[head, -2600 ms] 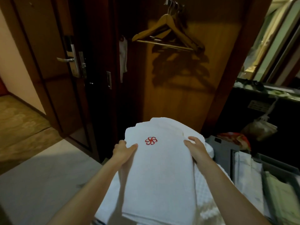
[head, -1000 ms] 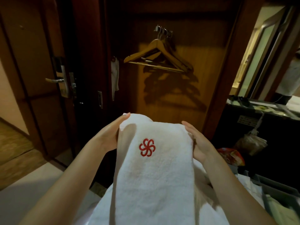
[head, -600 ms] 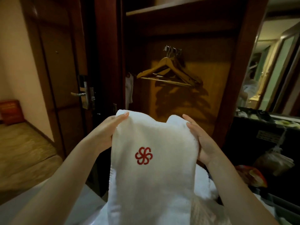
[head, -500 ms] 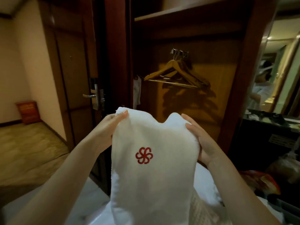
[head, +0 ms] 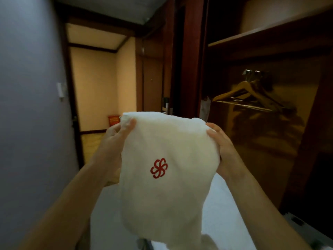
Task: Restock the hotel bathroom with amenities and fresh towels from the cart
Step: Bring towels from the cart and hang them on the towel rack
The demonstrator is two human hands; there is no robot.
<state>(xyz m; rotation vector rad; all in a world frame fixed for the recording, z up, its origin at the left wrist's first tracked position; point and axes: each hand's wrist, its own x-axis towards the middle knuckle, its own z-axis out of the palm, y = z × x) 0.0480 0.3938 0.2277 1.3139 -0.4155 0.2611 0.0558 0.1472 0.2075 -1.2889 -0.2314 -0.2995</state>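
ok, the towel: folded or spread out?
Folded. The towel hangs as a narrow, thick band with a rounded top edge, left hand and right hand gripping its upper corners.

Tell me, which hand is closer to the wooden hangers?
Right. The right hand grips the towel below-left of the wooden hangers; the left hand grips the opposite edge, farther left.

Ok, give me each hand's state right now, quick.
Left hand: grips the white towel at its upper left edge.
Right hand: grips the same towel at its upper right edge.
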